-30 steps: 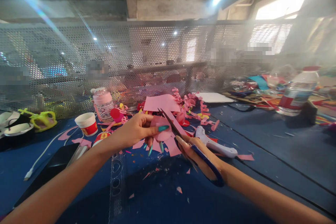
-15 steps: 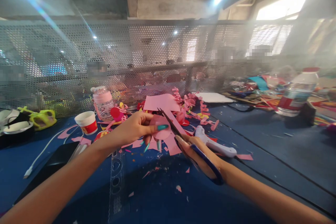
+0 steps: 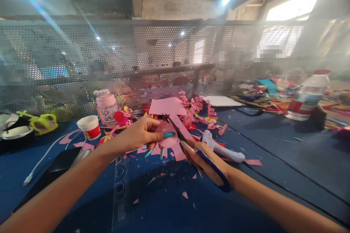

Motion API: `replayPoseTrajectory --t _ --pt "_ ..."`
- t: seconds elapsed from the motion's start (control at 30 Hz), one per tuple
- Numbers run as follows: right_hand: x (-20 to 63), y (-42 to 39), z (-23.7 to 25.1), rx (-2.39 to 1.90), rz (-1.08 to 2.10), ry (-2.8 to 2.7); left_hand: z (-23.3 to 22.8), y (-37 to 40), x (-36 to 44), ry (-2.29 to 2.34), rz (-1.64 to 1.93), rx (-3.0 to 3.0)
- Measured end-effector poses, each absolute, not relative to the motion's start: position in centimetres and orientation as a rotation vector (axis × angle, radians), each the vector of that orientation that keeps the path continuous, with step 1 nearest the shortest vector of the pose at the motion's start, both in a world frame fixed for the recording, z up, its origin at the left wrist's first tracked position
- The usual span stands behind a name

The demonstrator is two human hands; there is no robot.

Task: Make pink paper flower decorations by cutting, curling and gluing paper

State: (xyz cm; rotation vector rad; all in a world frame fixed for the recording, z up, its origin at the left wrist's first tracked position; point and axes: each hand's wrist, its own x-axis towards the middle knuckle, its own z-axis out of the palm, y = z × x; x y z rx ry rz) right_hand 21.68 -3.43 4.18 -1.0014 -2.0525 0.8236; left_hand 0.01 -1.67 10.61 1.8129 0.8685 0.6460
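- Your left hand (image 3: 142, 134) is closed in a pinch on a small round pink paper piece (image 3: 166, 135), thumb on its near face, the other fingers curled behind and below it.
- Your right hand (image 3: 206, 160) is wrapped through the blue handles of the scissors (image 3: 191, 145), gripping them firmly; the dark blades point up and away, toward the pink piece.
- The blades look nearly together, and they meet the right edge of the pink piece, which is held up above the table (image 3: 273, 153), just in front of you.
- Directly below your hands, pink scraps (image 3: 175, 151) and small snippets lie scattered on the blue surface.
- Just right of the scissors lies a white glue gun (image 3: 222, 149), flat on the table.
- A clear stencil ruler (image 3: 120, 185) lies under your left forearm, with a dark phone (image 3: 51, 173) and a white cable (image 3: 43, 158) further left.
- Further out, a pink paper sheet (image 3: 168, 106) and curled pink strips (image 3: 201, 111) sit near the mesh screen (image 3: 164, 54).
- To the far left stand a red-and-white cup (image 3: 89, 127) and a pink bottle (image 3: 106, 106); a water bottle (image 3: 307, 96) stands well apart on the right.
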Motion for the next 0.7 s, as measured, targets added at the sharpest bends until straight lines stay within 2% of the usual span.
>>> replayPoseTrajectory --t 0.5,0.7 --pt "22.0 -3.5 5.4 -1.048 0.708 -2.222 11.2 -1.8 0.0 0.885 0.631 1.775" --pt "22.5 -3.4 4.2 -1.071 0.635 -2.122 10.3 -1.5 0.3 0.899 0.692 1.677"
